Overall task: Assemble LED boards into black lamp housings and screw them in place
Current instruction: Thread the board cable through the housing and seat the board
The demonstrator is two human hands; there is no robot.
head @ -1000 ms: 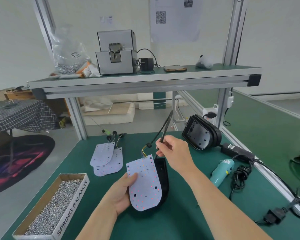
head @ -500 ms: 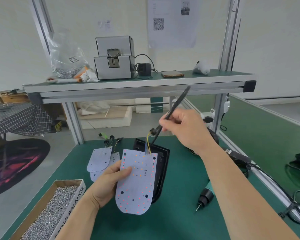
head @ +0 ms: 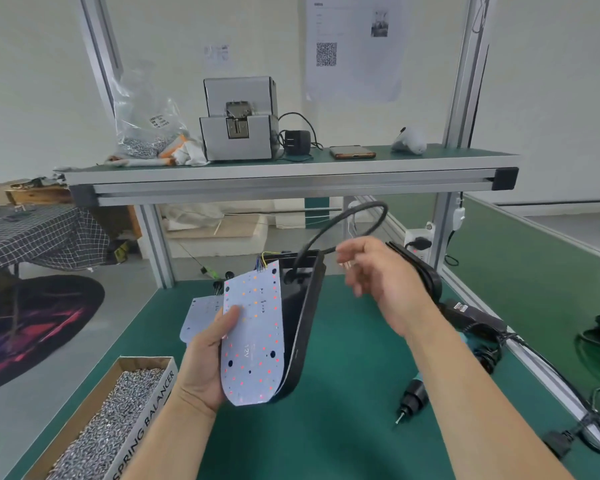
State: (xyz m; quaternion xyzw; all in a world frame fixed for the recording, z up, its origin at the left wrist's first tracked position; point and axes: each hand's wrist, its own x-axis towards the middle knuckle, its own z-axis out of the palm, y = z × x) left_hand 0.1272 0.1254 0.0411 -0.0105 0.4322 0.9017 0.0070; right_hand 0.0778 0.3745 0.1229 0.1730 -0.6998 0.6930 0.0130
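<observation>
Green matting covers the desk (head: pixel 343 410), and an aluminium-framed shelf (head: pixel 291 174) spans it at the back.

We find the left hand (head: pixel 205 358) held above the desk, gripping the LED board (head: pixel 253 341) and the black lamp housing (head: pixel 303 327) together. The thumb lies across the board's face; the other fingers are hidden behind. The board stands tilted in front of the housing's open side and is not seated in it. Thin coloured wires (head: pixel 262 263) leave its upper edge. A black cable (head: pixel 347 216) rises from the upper part of the housing and arcs over to the right.

The right hand (head: pixel 378 278) hangs in the air just right of the housing, below that arc, fingers loosely curled toward the cable. It is blurred, and we cannot tell whether it grasps the cable.

On the desk we note:
- a cardboard box (head: pixel 149 417) of screws at near left, marked SPRING BALANCER
- further LED boards (head: pixel 200 317) lying flat behind the left hand
- an electric screwdriver (head: pixel 413 393) lying to the right of the housing
- a second housing (head: pixel 426 271) standing on edge behind the right hand

The shelf carries a grey screw feeder (head: pixel 239 133), a phone (head: pixel 352 152) and a clear bag of screws (head: pixel 146 133).
</observation>
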